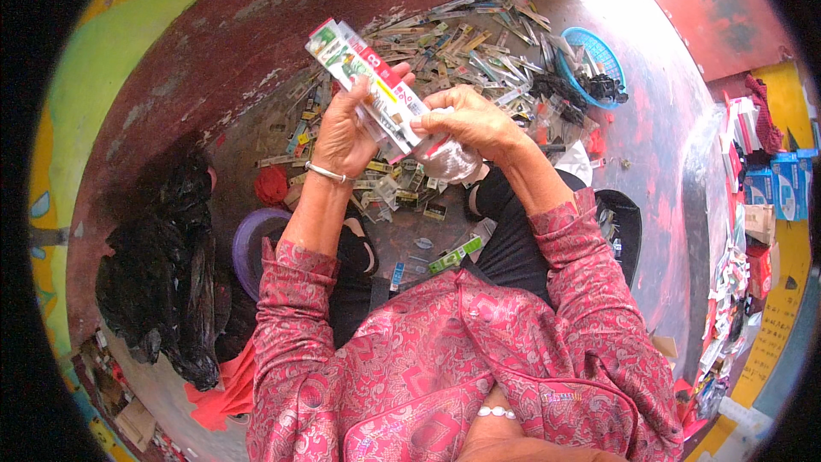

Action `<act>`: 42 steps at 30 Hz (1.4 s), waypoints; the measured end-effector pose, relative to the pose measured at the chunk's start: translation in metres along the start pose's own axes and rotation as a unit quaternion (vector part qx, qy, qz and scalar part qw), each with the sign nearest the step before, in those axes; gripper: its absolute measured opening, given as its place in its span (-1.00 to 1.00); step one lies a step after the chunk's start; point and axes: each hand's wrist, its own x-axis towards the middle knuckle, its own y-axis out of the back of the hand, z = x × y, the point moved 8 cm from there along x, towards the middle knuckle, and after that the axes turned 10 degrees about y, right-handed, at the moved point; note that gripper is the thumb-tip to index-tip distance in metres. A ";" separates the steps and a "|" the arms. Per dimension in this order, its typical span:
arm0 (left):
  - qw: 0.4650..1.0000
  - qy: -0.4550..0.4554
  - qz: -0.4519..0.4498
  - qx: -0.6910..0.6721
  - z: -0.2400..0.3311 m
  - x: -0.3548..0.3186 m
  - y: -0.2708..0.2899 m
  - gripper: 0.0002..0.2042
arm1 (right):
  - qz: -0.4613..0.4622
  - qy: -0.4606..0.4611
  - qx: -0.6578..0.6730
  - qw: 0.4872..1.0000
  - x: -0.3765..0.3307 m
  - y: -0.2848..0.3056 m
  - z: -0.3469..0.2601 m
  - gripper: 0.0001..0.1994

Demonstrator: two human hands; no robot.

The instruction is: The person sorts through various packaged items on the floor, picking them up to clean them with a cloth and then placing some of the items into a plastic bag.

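Note:
A stack of long, narrow printed packages (369, 77) in white, red and green is held up in front of me. My left hand (344, 133) is closed around the stack from the left, its thumb lying across the front. With its fingers pinched, my right hand (477, 122) grips the lower right end. Just below that hand hangs a shiny, whitish translucent bunch (453, 161); its kind cannot be made out. Between my legs lies a green flat package (457, 253).
Many loose narrow packages (479, 51) cover the floor ahead. A blue basket (617, 64) stands at the far right. Black plastic bags (162, 265) and a purple basin (248, 248) are to my left, near a red bundle (271, 186). Blue boxes (785, 186) line the right side.

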 end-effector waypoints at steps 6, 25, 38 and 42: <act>0.994 -0.024 0.080 0.066 0.005 -0.001 0.016 -0.68 | 0.030 -0.004 -0.214 0.976 0.000 0.021 -0.004 -0.68; 0.961 0.147 0.026 0.232 -0.056 -0.009 -0.012 -0.76 | 0.485 0.361 -0.399 0.689 0.000 0.097 -0.104 -0.82; 0.982 0.100 0.132 -0.091 -0.031 0.022 0.079 -0.78 | 0.140 0.330 -0.570 0.740 0.019 -0.048 -0.035 -0.79; 0.962 -0.003 0.259 -0.091 0.004 0.007 0.077 -0.72 | -0.005 0.298 -0.580 0.758 -0.002 -0.037 -0.029 -0.81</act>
